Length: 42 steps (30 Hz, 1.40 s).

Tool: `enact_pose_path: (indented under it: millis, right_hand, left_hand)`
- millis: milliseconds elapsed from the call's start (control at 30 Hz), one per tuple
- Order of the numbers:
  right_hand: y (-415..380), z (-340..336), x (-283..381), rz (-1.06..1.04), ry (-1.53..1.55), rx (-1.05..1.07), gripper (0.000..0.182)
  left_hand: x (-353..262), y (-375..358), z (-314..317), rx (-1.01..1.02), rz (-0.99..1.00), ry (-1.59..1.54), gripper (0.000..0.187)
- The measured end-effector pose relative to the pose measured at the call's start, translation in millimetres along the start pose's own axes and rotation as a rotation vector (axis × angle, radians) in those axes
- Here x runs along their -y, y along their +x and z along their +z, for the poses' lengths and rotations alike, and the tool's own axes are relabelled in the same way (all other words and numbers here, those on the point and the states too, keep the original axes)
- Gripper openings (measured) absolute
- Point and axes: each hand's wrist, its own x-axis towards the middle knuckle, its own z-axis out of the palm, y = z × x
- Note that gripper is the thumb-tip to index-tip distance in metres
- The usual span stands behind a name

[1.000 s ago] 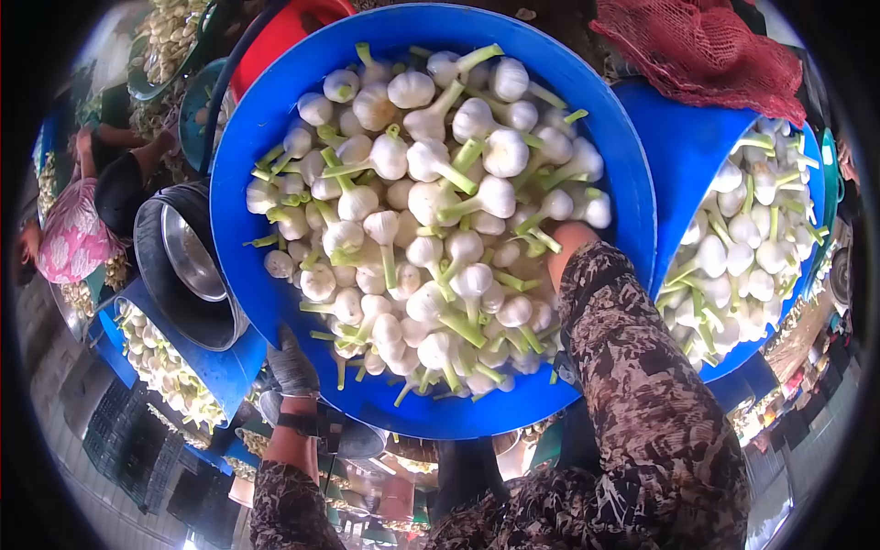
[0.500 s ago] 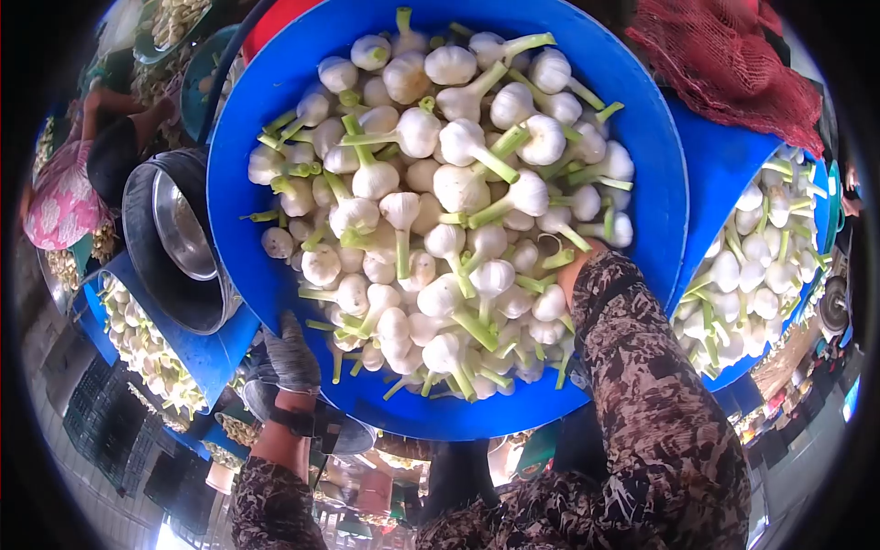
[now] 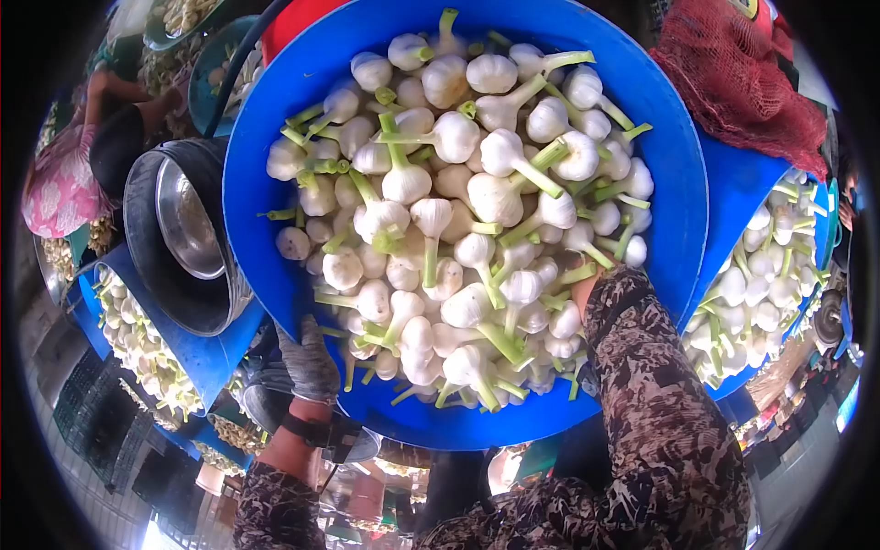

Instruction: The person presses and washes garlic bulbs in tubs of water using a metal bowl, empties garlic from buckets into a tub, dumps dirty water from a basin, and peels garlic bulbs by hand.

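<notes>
Showing well left of the left hand (image 3: pixel 307 362) is a person in pink (image 3: pixel 64 206); nearer that hand, a steel bowl (image 3: pixel 197 225) sits within a black bucket (image 3: pixel 139 229). The left hand, gloved in grey, is curled onto the rim of a blue tub (image 3: pixel 674 183). Garlic (image 3: pixel 495 194) with cut green stems heaps the tub, forward of and between both hands. The right hand (image 3: pixel 588 378) is mostly behind its sleeve (image 3: pixel 655 367); whether it is spread or pressed together, I cannot tell. Right of it lies more garlic, with a red net (image 3: pixel 742 87) farther forward.
</notes>
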Motion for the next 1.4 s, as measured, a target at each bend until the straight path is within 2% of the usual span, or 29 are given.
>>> enact_pose_path:
  millis: [167, 267, 400, 467, 500, 567, 600, 733, 833, 1067, 1167, 1400]
  right_hand:
    - [-2.7, -1.7, 12.0, -0.017, -0.028, 0.019, 0.046]
    - [-12.6, -9.2, 23.6, -0.023, -0.050, 0.012, 0.046]
    - [-27.7, -18.0, 39.4, -0.024, -0.072, 0.022, 0.046]
    - [-41.3, -27.8, 42.6, -0.021, -0.086, 0.026, 0.046]
    - [-46.3, -31.9, 43.6, -0.021, -0.093, 0.031, 0.046]
    - [-57.8, -42.0, 45.2, -0.012, -0.106, 0.031, 0.046]
    - [-63.3, -46.1, 48.0, -0.010, -0.115, 0.030, 0.046]
    - [-80.7, -50.9, 51.5, 0.000, -0.140, 0.017, 0.046]
    - [-81.0, -53.0, 53.1, -0.004, -0.159, 0.001, 0.046]
    - [-88.2, -63.5, 53.8, 0.005, -0.212, 0.007, 0.046]
    - [-87.7, -64.1, 54.7, 0.007, -0.231, 0.005, 0.046]
    - [-80.4, -64.4, 46.9, 0.007, -0.229, 0.003, 0.046]
  left_hand:
    - [7.1, 1.8, 1.3, -0.041, 0.011, -0.023, 0.043]
    - [10.1, 5.2, 0.7, 0.011, 0.032, -0.073, 0.042]
    - [-3.0, 1.1, 7.9, -0.048, 0.103, 0.096, 0.035]
    - [-16.3, -0.8, 11.7, -0.052, -0.047, 0.055, 0.034]
    - [-14.0, -2.3, 10.8, -0.048, -0.048, 0.046, 0.034]
    - [-10.6, 2.5, 12.3, -0.082, 0.054, 0.172, 0.033]
    - [-15.1, 1.8, 11.4, -0.074, -0.011, 0.212, 0.033]
    - [-12.6, 6.2, 8.4, -0.096, 0.028, 0.308, 0.033]
    - [-12.7, 6.9, 8.6, -0.058, 0.085, 0.166, 0.037]
    - [-4.6, 7.1, 9.0, -0.072, 0.035, 0.296, 0.037]
    - [-13.6, 7.3, 5.5, -0.018, 0.005, 0.191, 0.037]
    - [-11.0, 2.5, 6.7, -0.058, -0.015, 0.163, 0.035]
